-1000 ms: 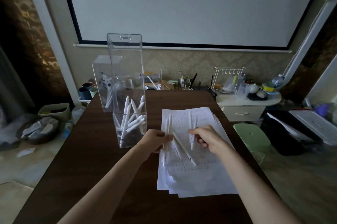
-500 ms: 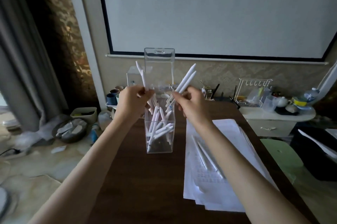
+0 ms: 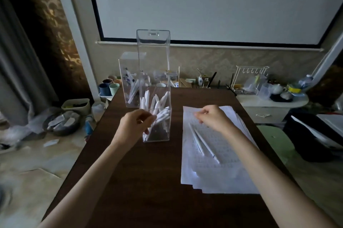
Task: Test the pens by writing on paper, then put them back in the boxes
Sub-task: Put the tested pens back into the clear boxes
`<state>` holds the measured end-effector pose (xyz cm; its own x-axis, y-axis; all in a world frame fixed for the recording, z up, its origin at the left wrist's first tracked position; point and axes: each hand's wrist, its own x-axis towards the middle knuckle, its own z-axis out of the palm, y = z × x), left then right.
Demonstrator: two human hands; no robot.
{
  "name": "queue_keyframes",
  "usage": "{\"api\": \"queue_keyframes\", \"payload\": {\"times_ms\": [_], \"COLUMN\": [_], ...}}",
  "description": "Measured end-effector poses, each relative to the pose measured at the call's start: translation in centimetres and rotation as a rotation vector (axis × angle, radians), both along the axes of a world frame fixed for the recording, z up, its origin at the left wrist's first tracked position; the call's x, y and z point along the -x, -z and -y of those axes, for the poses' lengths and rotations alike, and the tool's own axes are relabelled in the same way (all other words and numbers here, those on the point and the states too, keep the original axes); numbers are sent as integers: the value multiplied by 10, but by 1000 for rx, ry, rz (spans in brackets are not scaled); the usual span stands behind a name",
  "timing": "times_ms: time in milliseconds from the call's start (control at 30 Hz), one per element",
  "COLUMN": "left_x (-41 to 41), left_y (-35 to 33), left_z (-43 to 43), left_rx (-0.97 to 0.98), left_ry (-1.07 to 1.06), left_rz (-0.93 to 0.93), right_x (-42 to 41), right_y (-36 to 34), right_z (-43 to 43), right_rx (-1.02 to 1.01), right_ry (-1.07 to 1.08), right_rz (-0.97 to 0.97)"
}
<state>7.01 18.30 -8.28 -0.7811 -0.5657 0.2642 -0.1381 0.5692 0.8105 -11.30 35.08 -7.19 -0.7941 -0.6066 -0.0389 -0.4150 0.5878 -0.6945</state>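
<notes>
L hand [image 3: 136, 127]: fingers curled, thumb on forefinger, right in front of the clear box [image 3: 156, 72]; can't tell if it pinches a pen or nothing. R hand [image 3: 213, 118]: fingers curled in, nothing seen in it, hovering over the paper [image 3: 213, 175]. Box is a tall, square, glossy see-thru plastic w/ a hang slot at the top; a bunch of slim white pens [image 3: 159, 112] lean inside, just beyond the L fingers. 2nd box [image 3: 128, 72], same clear plastic, sits further beyond the L hand w/ a few pens. Two loose pens [image 3: 204, 142], smooth and white, lie under the R wrist on the sheets. Paper is a fanned white stack w/ faint printed rows, too small to read, on a dark wood table [image 3: 139, 181].
</notes>
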Motion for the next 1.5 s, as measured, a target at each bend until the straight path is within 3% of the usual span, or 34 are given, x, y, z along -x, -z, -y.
{"api": "queue_keyframes", "payload": {"times_ms": [67, 167, 267, 400, 500, 633, 800, 900, 1133, 1367, 1500], "left_x": [-4, -2, 0, 1, 11, 26, 28, 26, 28, 28, 28], "left_y": [19, 47, 67, 75, 66, 53, 53, 52, 53, 53, 49], "left_z": [-12, -30, -41, -32, -13, 4, 5, 4, 5, 7, 5], "left_rx": [-48, -7, 76, 2, -90, -148, -163, -175, -209, -183, -262], "left_ry": [67, 93, -54, -330, -262, -41, -36, -41, -65, -39, -14], "left_rz": [89, 129, 5, -105, -69, -82, -89, -95, -79, -104, -137], "right_x": [7, 2, -7, -4, 2, -2, -31, -44, -55, -19, 6], "right_y": [24, 57, 74, 75, 71, 54, -20, -55, -35, -44, -89], "right_z": [-9, -10, -3, 7, 8, 5, 25, 47, 75, 76, 106], "right_rx": [-188, -307, -307, -264, -184, 103, 805, 987, 583, 666, 552], "right_ry": [33, 47, 63, 39, 12, -6, 13, -66, -85, 136, 121], "right_rz": [14, 11, -30, 92, 215, 250, 41, -97, -330, 21, 156]}}
